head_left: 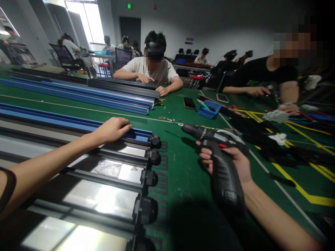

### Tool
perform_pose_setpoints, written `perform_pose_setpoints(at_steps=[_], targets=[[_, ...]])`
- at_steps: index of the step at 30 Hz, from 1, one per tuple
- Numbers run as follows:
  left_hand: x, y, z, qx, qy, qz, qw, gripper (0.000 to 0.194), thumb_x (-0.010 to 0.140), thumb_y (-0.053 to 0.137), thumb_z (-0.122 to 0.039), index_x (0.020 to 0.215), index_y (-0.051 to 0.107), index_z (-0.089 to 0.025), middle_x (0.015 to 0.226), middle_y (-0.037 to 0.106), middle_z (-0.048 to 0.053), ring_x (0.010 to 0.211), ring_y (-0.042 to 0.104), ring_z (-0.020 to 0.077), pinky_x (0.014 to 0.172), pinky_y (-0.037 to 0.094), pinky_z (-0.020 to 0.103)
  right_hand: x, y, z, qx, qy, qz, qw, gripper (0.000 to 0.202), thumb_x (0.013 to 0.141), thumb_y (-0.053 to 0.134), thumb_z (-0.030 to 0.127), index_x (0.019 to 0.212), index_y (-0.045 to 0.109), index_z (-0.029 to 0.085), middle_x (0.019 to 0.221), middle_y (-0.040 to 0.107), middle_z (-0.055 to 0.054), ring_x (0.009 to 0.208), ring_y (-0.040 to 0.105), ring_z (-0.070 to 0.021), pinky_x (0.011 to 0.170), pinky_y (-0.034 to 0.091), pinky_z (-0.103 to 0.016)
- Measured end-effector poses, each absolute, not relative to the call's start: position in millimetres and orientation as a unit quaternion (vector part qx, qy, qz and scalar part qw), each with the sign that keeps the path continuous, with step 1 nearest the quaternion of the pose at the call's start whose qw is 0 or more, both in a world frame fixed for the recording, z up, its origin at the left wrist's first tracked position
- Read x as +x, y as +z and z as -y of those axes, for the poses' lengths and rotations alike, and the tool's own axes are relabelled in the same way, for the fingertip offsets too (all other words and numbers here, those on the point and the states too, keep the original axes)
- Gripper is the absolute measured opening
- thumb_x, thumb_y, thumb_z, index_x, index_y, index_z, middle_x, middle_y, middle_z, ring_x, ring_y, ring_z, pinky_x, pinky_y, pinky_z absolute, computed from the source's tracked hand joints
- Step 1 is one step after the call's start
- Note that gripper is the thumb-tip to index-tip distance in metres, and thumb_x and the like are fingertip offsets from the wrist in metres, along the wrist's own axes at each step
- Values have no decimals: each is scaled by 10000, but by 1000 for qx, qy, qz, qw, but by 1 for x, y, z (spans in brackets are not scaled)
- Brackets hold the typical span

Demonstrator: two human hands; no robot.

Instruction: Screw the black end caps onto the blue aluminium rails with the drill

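My right hand (239, 162) is wrapped round the grip of a black cordless drill (225, 167), above the green table. The drill's thin bit points left, toward the end of a blue metal profile (142, 136). My left hand (113, 129) lies over that profile near its right end, fingers bent down onto it and partly hidden. Several similar profiles with shiny silver faces lie side by side in front of me. A black cable gland (155, 141) sticks out of the blue profile's end, and the neighbouring ends carry glands too.
More blue and black profiles (104, 96) lie across the table, near a co-worker (157, 66) opposite. A phone (189, 103) and a blue tray (209, 109) are beyond the drill. Another co-worker (264, 75) sits at right, near wires and yellow tape lines (293, 188).
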State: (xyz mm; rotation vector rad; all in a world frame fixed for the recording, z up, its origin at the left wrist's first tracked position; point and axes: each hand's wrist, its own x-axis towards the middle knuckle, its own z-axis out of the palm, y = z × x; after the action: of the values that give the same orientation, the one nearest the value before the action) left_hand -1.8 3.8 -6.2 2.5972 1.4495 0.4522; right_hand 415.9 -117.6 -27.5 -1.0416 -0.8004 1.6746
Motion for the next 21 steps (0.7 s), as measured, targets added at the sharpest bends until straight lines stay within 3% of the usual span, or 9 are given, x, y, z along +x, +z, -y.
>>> perform_pose_setpoints(at_steps=[4, 8, 15, 18, 21], targets=[[3, 0, 7, 891, 192, -407, -53, 326, 1009, 416, -323, 987, 687, -144, 1010, 682, 120, 950, 616, 237, 856, 455, 329, 411, -37, 122, -383, 750, 256, 474, 524, 794, 506, 396, 1231, 658, 150, 866, 549, -65, 768, 573, -192, 684, 596, -284], [18, 7, 26, 894, 181, -390, -127, 273, 1013, 429, -289, 909, 641, -152, 908, 643, 104, 860, 579, 227, 791, 432, 338, 421, -40, 125, -348, 783, 187, 480, 638, 776, 546, 335, 1371, 556, 105, 862, 559, -74, 741, 567, -187, 630, 591, -274], [59, 13, 48, 864, 88, -494, 35, 438, 1039, 401, -492, 904, 679, -182, 864, 698, 87, 823, 654, 236, 704, 404, 317, 428, -36, 123, -330, 796, 74, 503, 837, 712, 577, 255, 1497, 385, 37, 820, 534, -85, 677, 540, -191, 564, 576, -298], [75, 14, 46, 831, 50, -539, 131, 578, 1034, 330, -595, 870, 709, -190, 819, 720, 93, 786, 678, 247, 677, 399, 314, 431, -36, 124, -310, 811, 64, 492, 785, 736, 561, 251, 1480, 401, 62, 808, 531, -81, 671, 540, -190, 558, 567, -300], [88, 13, 46, 814, 42, -559, 151, 606, 1018, 320, -637, 876, 714, -198, 839, 735, 96, 819, 694, 272, 677, 397, 318, 436, -39, 124, -308, 821, 66, 477, 728, 728, 566, 238, 1424, 449, 62, 783, 528, -73, 661, 538, -183, 547, 546, -290]])
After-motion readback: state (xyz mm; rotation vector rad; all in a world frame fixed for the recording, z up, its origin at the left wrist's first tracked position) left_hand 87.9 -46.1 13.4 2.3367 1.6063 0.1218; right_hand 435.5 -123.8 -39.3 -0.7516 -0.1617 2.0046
